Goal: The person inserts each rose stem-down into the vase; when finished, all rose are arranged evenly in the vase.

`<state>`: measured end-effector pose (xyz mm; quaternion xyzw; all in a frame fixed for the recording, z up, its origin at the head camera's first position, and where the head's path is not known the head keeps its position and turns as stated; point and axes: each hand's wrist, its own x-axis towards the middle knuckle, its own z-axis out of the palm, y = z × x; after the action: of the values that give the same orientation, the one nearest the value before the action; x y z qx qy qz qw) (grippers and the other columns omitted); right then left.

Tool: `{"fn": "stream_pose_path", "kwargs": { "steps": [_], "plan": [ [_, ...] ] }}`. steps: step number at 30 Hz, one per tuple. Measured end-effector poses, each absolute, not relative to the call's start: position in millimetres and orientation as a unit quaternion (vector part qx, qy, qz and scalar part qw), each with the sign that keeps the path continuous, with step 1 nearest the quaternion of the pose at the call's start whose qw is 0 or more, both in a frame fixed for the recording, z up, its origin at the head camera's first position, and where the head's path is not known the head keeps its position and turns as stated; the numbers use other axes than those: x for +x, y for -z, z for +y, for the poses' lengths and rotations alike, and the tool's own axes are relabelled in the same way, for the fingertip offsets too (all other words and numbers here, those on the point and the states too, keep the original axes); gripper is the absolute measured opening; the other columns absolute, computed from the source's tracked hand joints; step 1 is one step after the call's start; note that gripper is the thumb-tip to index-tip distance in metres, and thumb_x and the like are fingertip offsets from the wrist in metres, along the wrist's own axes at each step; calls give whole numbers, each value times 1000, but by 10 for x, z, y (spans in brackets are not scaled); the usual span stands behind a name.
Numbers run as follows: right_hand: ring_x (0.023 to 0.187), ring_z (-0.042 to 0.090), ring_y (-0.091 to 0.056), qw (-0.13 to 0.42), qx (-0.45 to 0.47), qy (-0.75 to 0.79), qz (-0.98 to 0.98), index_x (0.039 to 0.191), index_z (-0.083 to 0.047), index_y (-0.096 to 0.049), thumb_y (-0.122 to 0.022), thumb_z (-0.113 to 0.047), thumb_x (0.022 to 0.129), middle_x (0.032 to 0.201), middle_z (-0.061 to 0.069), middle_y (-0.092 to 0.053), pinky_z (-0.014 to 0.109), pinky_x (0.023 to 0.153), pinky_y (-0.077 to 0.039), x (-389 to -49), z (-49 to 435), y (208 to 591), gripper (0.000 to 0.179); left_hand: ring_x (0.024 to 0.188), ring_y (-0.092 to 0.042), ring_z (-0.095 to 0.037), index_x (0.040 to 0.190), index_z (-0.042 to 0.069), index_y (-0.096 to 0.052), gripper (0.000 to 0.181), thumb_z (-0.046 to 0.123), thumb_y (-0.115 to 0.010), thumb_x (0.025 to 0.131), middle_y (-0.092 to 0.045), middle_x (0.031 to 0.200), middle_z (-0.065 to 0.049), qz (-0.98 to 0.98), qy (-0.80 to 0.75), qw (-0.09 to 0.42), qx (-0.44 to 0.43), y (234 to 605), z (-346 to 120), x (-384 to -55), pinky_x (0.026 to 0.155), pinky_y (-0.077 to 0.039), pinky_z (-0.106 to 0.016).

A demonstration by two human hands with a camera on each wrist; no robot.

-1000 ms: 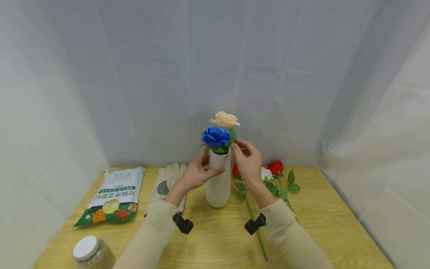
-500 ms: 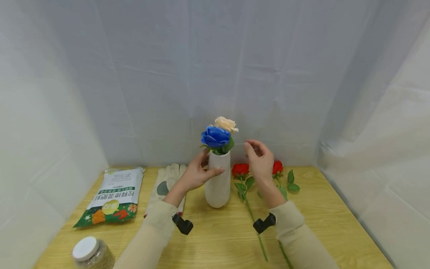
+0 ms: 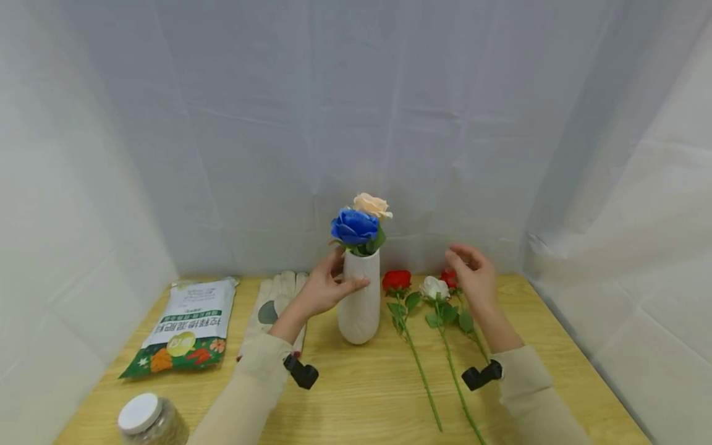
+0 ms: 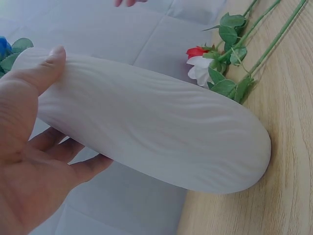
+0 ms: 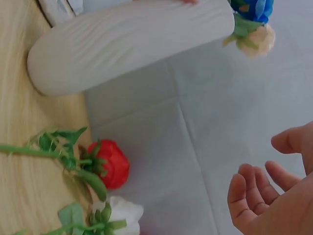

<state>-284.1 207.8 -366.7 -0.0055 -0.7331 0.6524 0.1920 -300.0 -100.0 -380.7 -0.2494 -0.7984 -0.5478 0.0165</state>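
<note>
At frame centre, we find left hand gripping vase, likely stiff, breakable, best held mid-body; right hand empty, relaxed.

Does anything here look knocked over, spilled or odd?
Nothing stands out. The vase stands upright, gripped by the left hand; the jar has its lid on; no spill shows around the bag. The vase slants in the wrist views, likely just from the cameras' tilt.

Soft, diffuse light washes the pale sheeting, dimming to a grey band at 2 o'clock — wide-angle stretch tilts the jar at 8 o'clock. Gentle shading models the white vase; the right wrist view looks slightly soft.
</note>
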Motion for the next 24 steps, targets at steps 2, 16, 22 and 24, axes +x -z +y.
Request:
{"fn": "stream_pose_path", "kwargs": {
  "steps": [2, 16, 22, 24],
  "plan": [
    [74, 2, -67, 175, -13, -647, -742, 129, -1, -68, -72, -22, 102, 85, -16, -69, 19, 65, -57, -2826, 2181, 3725, 34, 145, -52, -41, 170, 17, -23, 90, 25, -78, 98, -47, 162, -21, -797, 550, 15, -248, 3803, -1002, -2996, 113, -49, -60],
    [85, 2, -69, 84, -23, -596, -798, 143, 3, -58, -70, -25, 103, 101, -13, -71, 26, 75, -63, -2703, 2691, 4110, 50, 147, -50, -41, 170, 17, -23, 90, 23, -77, 99, -45, 163, -20, -793, 558, 10, -246, 3811, -1011, -2978, 115, -47, -60],
    [89, 2, -69, 63, -24, -580, -812, 146, 7, -54, -68, -18, 104, 118, 6, -72, 26, 78, -63, -2661, 2874, 4300, 51, 146, -51, -41, 170, 17, -23, 90, 23, -78, 98, -47, 162, -21, -794, 554, 16, -250, 3810, -1006, -2996, 114, -48, -61],
    [91, 3, -70, 57, -23, -574, -816, 146, 9, -53, -68, -15, 104, 123, 15, -71, 28, 79, -64, -2640, 2922, 4367, 50, 145, -52, -41, 169, 16, -24, 90, 22, -78, 98, -48, 161, -21, -794, 553, 16, -252, 3805, -1002, -2996, 113, -48, -61]
  ]
}}
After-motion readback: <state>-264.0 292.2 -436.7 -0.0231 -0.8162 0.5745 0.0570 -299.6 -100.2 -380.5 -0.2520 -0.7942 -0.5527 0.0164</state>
